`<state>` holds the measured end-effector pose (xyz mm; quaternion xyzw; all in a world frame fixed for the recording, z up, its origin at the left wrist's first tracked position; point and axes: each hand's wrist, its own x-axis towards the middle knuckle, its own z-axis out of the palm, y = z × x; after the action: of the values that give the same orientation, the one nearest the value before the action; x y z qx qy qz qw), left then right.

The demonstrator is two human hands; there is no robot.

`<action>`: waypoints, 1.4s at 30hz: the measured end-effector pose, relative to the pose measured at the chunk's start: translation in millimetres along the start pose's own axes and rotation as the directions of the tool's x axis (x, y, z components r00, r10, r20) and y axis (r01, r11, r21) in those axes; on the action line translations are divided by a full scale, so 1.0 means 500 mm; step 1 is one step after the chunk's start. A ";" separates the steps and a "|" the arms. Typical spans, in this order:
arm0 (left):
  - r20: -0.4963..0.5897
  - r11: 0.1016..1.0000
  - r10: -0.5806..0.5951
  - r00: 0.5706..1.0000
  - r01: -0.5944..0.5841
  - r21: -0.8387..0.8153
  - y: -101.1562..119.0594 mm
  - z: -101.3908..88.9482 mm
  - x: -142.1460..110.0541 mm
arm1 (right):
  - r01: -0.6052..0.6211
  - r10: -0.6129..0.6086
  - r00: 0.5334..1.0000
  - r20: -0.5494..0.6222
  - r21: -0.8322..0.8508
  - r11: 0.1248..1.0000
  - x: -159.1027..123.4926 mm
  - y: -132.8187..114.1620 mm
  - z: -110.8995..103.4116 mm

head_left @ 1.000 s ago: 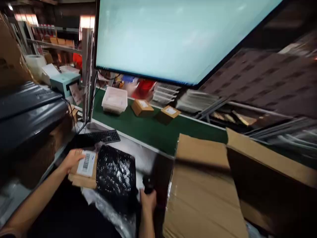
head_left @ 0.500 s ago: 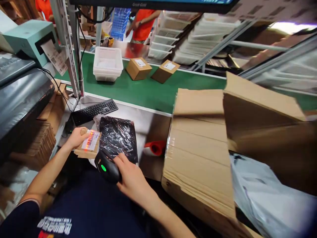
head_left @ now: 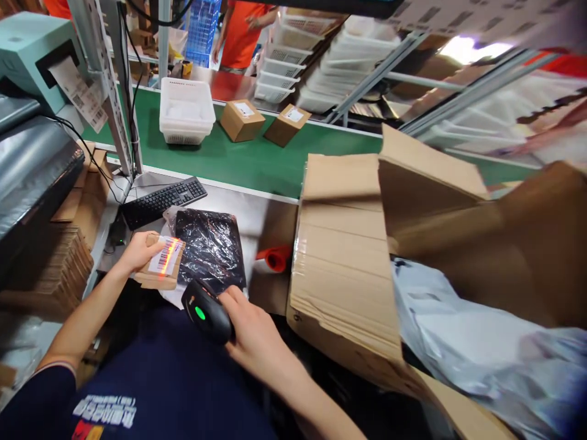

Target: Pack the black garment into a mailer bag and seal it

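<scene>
My left hand (head_left: 140, 251) is closed on the edge of a small brown cardboard piece with a white barcode label (head_left: 165, 256); whether it is a box or a flat packet I cannot tell. A red-orange scan line crosses the label. In my right hand (head_left: 252, 324) is a black barcode scanner (head_left: 208, 313) with a green light lit on top, its front turned toward the label. Just right of the label lies a black item in clear plastic wrap (head_left: 211, 247), flat on the metal table. The scanner overlaps its lower edge.
Behind are a keyboard (head_left: 165, 200) and a green conveyor belt (head_left: 238, 165) with a white basket (head_left: 187, 113) and two labelled boxes (head_left: 241, 121). A large open carton (head_left: 343, 244) stands at right, near a red roll (head_left: 274, 260). A label printer (head_left: 39, 58) sits upper left. A person in orange (head_left: 241, 33) stands beyond.
The view has shifted slightly right, so most things sit further left. Both hands keep their holds, and the scanner's light line stays on the label. More of the carton's right side shows.
</scene>
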<state>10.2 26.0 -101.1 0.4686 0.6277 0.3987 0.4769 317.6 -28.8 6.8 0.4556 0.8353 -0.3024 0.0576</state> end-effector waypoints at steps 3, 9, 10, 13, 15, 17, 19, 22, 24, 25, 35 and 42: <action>0.023 0.999 0.025 0.999 -0.025 0.032 0.007 0.007 -0.001 | -0.017 0.017 1.000 0.015 -0.014 1.000 0.015 -0.001 0.002; 0.070 0.999 0.020 0.997 -0.024 0.046 0.032 0.026 -0.017 | -0.042 0.045 0.997 0.067 -0.045 0.998 0.056 -0.003 0.009; 0.072 0.999 0.013 0.997 -0.016 0.045 0.037 0.029 -0.020 | -0.042 0.046 0.996 0.073 -0.047 0.998 0.061 -0.003 0.010; 0.073 0.999 0.002 0.997 -0.005 0.046 0.048 0.036 -0.026 | -0.036 0.041 0.995 0.086 -0.050 0.998 0.074 -0.002 0.012; 0.073 0.999 0.003 0.997 -0.006 0.046 0.053 0.039 -0.028 | -0.033 0.038 0.995 0.093 -0.056 0.998 0.079 -0.001 0.012; 0.078 0.999 -0.003 0.997 0.000 0.041 0.055 0.042 -0.028 | -0.028 0.034 0.994 0.100 -0.059 0.998 0.082 0.001 0.012; 0.076 0.999 -0.016 0.997 0.014 0.036 0.055 0.045 -0.027 | -0.022 0.027 0.995 0.100 -0.059 0.998 0.082 0.003 0.012; 0.071 0.999 -0.033 0.997 0.031 0.030 0.054 0.046 -0.026 | -0.009 0.012 0.997 0.079 -0.042 0.999 0.073 0.008 0.014; 0.071 0.999 -0.028 0.997 0.025 0.035 0.052 0.045 -0.025 | 0.008 -0.006 0.998 0.065 -0.019 1.000 0.059 0.012 0.014; 0.071 0.999 -0.022 0.997 0.019 0.043 0.051 0.043 -0.024 | 0.016 -0.015 0.998 0.059 -0.009 1.000 0.050 0.013 0.013; 0.043 0.995 -0.011 0.999 0.007 0.097 0.029 0.026 -0.012 | 0.061 -0.061 0.998 -0.015 0.029 0.998 -0.013 0.026 0.011; 0.045 0.998 -0.067 0.997 0.067 -0.004 0.052 0.027 -0.023 | 0.148 -0.097 0.978 -0.184 0.288 0.946 0.011 0.042 0.038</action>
<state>30.2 21.8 -76.9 0.4549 0.6312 0.3735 0.5051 327.6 -26.8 -20.2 0.4299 0.8082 -0.3894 -0.1018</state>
